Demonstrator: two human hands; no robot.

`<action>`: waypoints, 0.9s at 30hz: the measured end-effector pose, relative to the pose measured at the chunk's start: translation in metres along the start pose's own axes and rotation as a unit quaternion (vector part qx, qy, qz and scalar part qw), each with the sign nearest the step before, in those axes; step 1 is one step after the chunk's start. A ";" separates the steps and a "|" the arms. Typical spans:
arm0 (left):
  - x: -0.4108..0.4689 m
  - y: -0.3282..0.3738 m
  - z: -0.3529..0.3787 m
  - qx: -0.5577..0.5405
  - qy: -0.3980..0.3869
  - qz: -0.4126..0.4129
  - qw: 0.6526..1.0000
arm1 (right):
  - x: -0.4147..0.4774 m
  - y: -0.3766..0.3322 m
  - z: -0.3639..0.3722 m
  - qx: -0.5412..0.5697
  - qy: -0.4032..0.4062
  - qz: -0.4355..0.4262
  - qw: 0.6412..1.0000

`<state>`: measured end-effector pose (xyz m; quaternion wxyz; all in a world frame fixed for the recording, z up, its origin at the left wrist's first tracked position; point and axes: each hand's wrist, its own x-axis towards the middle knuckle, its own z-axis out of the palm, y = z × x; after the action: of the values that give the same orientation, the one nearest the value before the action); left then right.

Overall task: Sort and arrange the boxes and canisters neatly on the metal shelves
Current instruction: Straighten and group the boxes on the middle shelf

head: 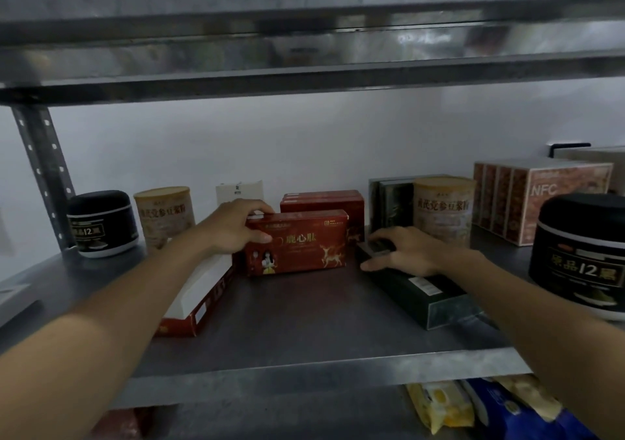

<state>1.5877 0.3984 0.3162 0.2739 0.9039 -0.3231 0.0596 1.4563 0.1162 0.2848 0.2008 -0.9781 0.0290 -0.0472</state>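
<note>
My left hand (236, 226) grips the top left corner of an upright red box (304, 246) with gold deer, at the middle of the metal shelf (304, 317). Behind it stand more red boxes (323, 201). My right hand (402, 251) rests with its fingers bent over the far end of a dark green flat box (429, 295) lying on the shelf. A red and white flat box (199, 294) lies under my left forearm.
Along the back stand a black jar (103, 223), a beige canister (165, 214), a white box (240, 191), dark upright boxes (389, 199), another beige canister (443, 207) and orange NFC boxes (541, 199). A big black jar (581, 253) sits right. Packets (473, 405) lie below.
</note>
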 end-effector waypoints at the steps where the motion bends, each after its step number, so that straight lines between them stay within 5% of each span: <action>1: 0.004 0.002 0.003 0.007 0.000 -0.002 1.000 | 0.000 0.001 0.002 -0.001 0.003 -0.001 1.000; 19: 0.051 0.019 0.043 0.121 0.048 0.032 0.991 | 0.007 0.010 0.007 -0.024 0.022 0.004 0.999; 27: 0.058 0.014 0.060 0.153 0.139 0.057 0.977 | 0.009 0.012 0.007 -0.011 0.023 -0.005 1.000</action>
<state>1.6203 0.3256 0.2883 0.1708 0.8979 -0.3200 0.2494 1.4653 0.1071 0.2738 0.1893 -0.9789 0.0293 -0.0708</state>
